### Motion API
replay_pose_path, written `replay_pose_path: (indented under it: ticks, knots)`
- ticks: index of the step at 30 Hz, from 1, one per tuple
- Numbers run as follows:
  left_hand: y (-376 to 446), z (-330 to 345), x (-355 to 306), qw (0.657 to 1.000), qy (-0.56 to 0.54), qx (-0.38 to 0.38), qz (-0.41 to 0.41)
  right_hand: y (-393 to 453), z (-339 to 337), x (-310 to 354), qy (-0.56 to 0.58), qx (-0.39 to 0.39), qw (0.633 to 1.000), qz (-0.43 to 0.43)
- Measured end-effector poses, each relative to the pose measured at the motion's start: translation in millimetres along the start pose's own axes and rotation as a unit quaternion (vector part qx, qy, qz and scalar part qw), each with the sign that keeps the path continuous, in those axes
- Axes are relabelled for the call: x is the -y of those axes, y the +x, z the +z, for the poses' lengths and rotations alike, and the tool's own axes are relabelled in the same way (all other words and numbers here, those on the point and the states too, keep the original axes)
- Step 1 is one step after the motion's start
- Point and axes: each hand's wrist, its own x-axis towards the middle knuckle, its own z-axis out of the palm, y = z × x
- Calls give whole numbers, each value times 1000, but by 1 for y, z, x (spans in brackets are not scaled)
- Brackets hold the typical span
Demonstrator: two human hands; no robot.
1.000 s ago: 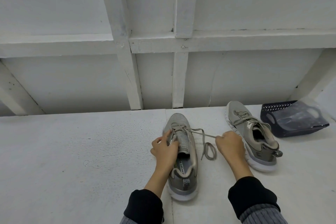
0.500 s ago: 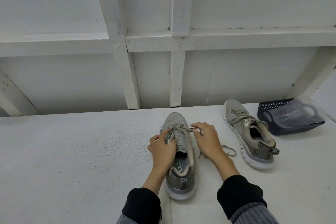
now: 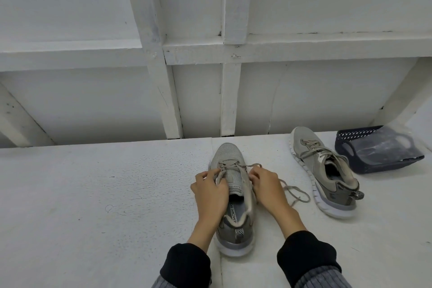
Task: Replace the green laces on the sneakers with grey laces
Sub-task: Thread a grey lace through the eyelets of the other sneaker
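Centrally, both hands, left hand (image 3: 210, 192) and right hand (image 3: 265, 184), pinch the lace (image 3: 295, 190) either side of the near sneaker (image 3: 233, 166)'s eyelets.

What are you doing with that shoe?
A person is working on the lace of the near shoe on the white table. The left hand and right hand each pinch the lace at the eyelets, one on each side. A loose end trails off to the right. The other shoe sits laced beside a dark basket.
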Motion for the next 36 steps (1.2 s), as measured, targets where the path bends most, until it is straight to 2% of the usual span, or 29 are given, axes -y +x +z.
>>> replay_pose_path:
  ticks: [5, 9, 11, 17, 20, 22, 25, 28, 32, 36]
  knots:
    - [7, -6, 1, 997, 58, 11, 46, 5, -22, -5, 122, 40, 985, 111]
    - [15, -13, -10, 994, 102, 8, 46, 1, -33, -18, 9, 162, 983, 91]
    - [17, -15, -14, 992, 119, 1, 49, 0, -29, -21, 6, 192, 978, 81]
    - [23, -16, -13, 990, 130, 4, 61, -1, -18, -28, -70, 111, 990, 47]
    - [26, -19, -11, 993, 104, 16, 46, -2, -20, -22, -81, 21, 996, 42]
    - [29, -22, -10, 996, 85, 26, 24, 2, -26, -10, -49, -52, 997, 25]
    - [34, -25, -5, 998, 41, 50, -11, 10, -32, 18, 82, -87, 993, 8]
    - [39, -28, 3, 997, -7, 71, -26, 16, -29, 44, 131, -29, 991, -22]
    - [41, -30, 12, 990, -98, 92, -46, 27, -14, 58, 57, 83, 995, -25]
    - [43, -29, 18, 983, -143, 102, -56, 32, -9, 64, -3, 113, 993, -18]
